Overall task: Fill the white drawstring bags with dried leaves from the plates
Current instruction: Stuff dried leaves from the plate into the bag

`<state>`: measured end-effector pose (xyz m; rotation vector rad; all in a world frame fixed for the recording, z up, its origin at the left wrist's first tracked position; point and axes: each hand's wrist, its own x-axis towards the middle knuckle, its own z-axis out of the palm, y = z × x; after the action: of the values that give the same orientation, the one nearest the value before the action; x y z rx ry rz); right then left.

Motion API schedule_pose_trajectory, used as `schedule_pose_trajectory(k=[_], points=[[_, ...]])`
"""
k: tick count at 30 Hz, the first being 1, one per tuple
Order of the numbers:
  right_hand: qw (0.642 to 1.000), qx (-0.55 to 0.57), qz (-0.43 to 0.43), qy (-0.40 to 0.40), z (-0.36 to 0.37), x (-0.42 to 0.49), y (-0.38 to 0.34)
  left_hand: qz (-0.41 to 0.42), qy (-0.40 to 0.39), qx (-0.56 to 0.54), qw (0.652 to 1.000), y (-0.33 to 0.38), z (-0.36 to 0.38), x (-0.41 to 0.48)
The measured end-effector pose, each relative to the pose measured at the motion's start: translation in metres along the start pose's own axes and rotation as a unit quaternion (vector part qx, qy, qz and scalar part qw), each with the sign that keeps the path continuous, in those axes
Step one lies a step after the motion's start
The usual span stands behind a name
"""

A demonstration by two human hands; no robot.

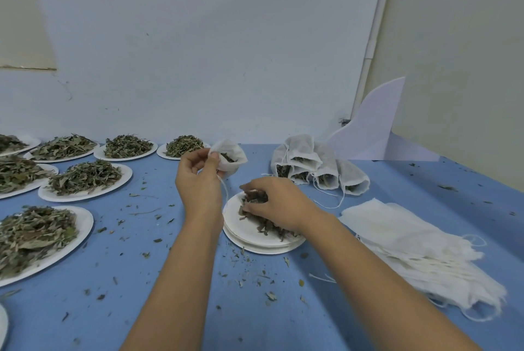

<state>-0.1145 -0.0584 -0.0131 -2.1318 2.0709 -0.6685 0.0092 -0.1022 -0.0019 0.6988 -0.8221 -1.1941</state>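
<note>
The left hand (198, 180) pinches the rim of a white drawstring bag (231, 156) and holds it up, mouth open. Just below it, the right hand (279, 204) curls its fingers round a clump of dried leaves (256, 198) on the near plate (249, 233). The leaves look light and brittle — a hard squeeze would likely crumble them. The bag is limp gauze, best held at its hem. Filled bags (314, 169) lie far right, empty bags (411, 248) near right and heaped plates (85, 180) left, all on the blue table (170, 308).

A blue table (158, 308) stands against a white wall (198, 52). At its far right corner a curved white board (371, 135) stands upright, near a white pipe (379, 10) running up the wall.
</note>
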Motion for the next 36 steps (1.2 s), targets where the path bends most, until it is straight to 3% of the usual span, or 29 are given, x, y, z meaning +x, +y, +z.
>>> schedule_pose_trajectory(k=[6,16,20,26,30,36], points=[[0.991,-0.095,0.065,-0.067,-0.006,-0.002,-0.007,-0.021,0.016,0.011,1.000,-0.007,-0.005,0.002],[0.995,-0.087,0.045,0.017,-0.002,-0.001,-0.009,-0.042,0.015,0.019,0.999,-0.011,-0.004,0.001],[0.991,-0.004,0.053,0.126,-0.004,-0.004,-0.004,-0.045,0.010,0.041,0.998,-0.014,-0.003,0.000],[0.925,0.184,0.117,0.310,-0.016,-0.008,0.001,-0.052,-0.008,0.069,0.996,-0.018,0.000,-0.005],[0.900,0.251,0.138,0.329,-0.020,-0.010,0.004,-0.054,-0.026,0.089,0.994,-0.020,0.004,-0.009],[0.913,0.280,0.096,0.282,-0.012,-0.013,-0.005,-0.043,-0.055,0.141,0.988,-0.025,0.009,-0.015]])
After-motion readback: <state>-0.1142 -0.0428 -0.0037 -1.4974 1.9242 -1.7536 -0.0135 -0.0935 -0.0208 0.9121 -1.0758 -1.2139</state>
